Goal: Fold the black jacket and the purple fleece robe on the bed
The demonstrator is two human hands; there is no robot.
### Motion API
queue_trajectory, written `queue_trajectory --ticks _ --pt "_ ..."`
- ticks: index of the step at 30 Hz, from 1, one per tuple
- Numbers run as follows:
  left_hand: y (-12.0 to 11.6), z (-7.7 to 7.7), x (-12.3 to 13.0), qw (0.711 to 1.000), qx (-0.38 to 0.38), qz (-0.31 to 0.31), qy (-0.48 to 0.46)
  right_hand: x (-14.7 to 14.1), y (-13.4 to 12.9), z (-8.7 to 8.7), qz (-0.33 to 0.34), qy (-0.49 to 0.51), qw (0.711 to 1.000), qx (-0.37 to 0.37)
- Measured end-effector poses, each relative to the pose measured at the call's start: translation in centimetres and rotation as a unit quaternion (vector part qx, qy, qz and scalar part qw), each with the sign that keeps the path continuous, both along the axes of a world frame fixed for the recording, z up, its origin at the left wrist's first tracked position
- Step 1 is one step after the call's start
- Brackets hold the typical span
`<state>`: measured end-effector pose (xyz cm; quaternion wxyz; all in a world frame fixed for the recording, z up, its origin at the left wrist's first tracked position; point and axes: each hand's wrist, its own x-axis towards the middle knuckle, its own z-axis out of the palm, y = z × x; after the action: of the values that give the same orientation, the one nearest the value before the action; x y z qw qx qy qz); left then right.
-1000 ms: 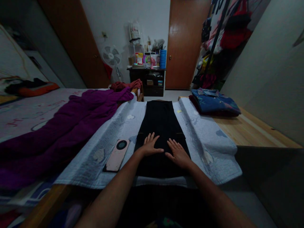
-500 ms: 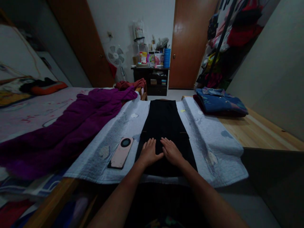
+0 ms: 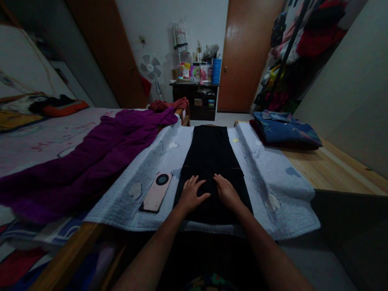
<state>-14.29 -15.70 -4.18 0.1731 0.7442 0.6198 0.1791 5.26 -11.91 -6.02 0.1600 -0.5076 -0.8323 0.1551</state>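
A black garment (image 3: 210, 149) lies flat, its long side pointing away from me, on a pale patterned cloth (image 3: 266, 173). My left hand (image 3: 191, 195) rests on the left part of its near half, fingers spread and thumb pointing right. On the right part lies my right hand (image 3: 226, 190), its fingers stretched out and palm down. Neither hand holds anything. A pink phone (image 3: 155, 194) with a round black camera ring is on the cloth, left of the garment.
Purple fabric (image 3: 121, 141) covers the bed edge at left. Folded blue clothing (image 3: 285, 129) sits on the wooden surface (image 3: 342, 169) at right. Farther back are a fan (image 3: 150, 68), a dark cabinet (image 3: 194, 101) and a door (image 3: 242, 56).
My hands have moved apart on the black garment, the right one to the right. The fingers of my left hand are more spread. The view has shifted slightly.
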Motion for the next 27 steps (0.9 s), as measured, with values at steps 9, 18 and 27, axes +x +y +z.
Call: queue_trajectory --ticks 9,18,27 --pt "1.6 1.6 1.8 0.996 -0.011 0.038 -0.085 -0.1 -0.3 0.2 -0.004 0.000 1.000 0.006" --pt "2.4 0.6 2.2 0.993 -0.012 0.105 -0.045 0.0 -0.6 0.0 0.001 0.020 0.999 0.040" --pt "2.7 2.0 2.7 0.989 -0.056 0.120 0.060 -0.1 -0.6 -0.4 -0.002 0.034 0.998 0.059"
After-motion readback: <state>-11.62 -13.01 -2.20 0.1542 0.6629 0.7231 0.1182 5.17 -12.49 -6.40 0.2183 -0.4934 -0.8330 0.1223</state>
